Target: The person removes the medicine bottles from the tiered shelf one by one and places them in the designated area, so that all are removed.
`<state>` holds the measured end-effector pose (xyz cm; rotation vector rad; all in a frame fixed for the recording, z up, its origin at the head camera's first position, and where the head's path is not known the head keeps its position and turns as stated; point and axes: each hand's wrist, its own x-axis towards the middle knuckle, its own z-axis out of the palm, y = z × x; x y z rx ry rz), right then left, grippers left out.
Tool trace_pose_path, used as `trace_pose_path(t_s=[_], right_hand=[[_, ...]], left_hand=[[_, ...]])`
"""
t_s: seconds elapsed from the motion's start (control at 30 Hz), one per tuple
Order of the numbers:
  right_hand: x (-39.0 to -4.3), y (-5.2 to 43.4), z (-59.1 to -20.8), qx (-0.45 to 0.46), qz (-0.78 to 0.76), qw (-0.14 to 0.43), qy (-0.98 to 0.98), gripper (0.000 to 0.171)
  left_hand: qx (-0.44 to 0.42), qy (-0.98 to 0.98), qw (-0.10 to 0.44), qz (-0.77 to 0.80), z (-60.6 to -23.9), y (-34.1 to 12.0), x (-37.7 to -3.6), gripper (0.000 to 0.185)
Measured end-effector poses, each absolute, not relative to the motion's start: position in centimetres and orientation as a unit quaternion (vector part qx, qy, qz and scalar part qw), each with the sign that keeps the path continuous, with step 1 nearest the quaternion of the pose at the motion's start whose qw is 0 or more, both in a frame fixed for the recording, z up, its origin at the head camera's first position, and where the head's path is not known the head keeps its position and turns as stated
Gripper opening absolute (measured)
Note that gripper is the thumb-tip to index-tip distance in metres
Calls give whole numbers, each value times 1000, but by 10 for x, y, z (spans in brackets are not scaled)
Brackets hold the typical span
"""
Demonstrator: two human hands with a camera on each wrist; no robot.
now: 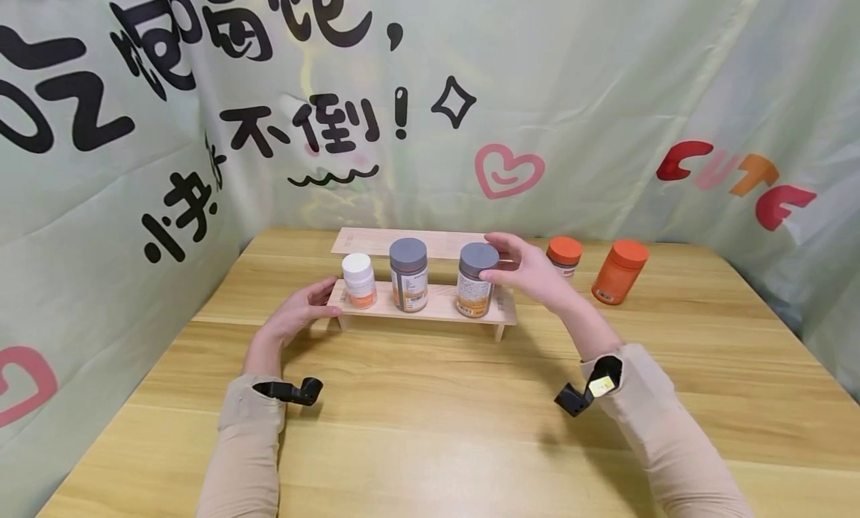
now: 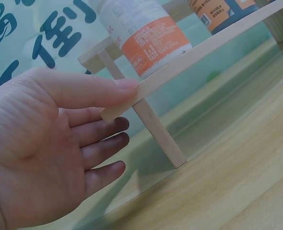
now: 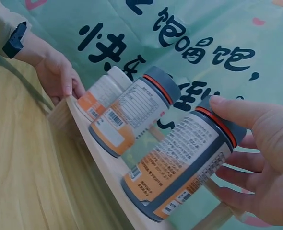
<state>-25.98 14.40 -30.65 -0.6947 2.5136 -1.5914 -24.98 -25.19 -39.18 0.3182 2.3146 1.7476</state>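
Three containers stand in a row on a wooden front shelf (image 1: 442,301): a white bottle (image 1: 359,281) at the left, a middle grey-lidded jar (image 1: 409,278), and a right grey-lidded jar (image 1: 474,292) near the other end. Behind them is a back shelf (image 1: 369,240). On the table (image 1: 403,421), to the right, are a small orange-lidded jar (image 1: 564,251) and an orange jar (image 1: 619,274). All five have their lids on, which hide whatever is inside.

The right hand covers the lower part of the small orange-lidded jar in the head view, and part of the back shelf. In the left wrist view the white bottle's top is cut off. Most label print is too small to read.

The left hand (image 1: 302,309) grips the front shelf's left end, thumb on its edge, fingers behind. The right hand (image 1: 527,274) holds the right grey-lidded jar by its lid, thumb and fingers on opposite sides.
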Motion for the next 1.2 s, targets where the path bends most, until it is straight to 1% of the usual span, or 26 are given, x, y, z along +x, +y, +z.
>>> trace_pose_path(t_s=[0.17,0.37,0.67,0.87,1.2], right_hand=[[-261,139,-309,-234,-517,36,823,65],[-260,137,-310,-232,-502,14,833,57],[-258,138,-310,-238,-484,-8,842,54],[-257,141,-310,-242,-490,-5,837,51],[-254,151,-305,-228,-487,-12,843,55]], left_hand=[[110,786,113,598,-392,-251,-250,78],[110,788,111,595,-392,-252,-250,78],[109,788,111,596,-392,-252,-250,78],[109,787,111,597,-393,-253,-251,79],[103,788,109,597,-394,-252,-251,80]])
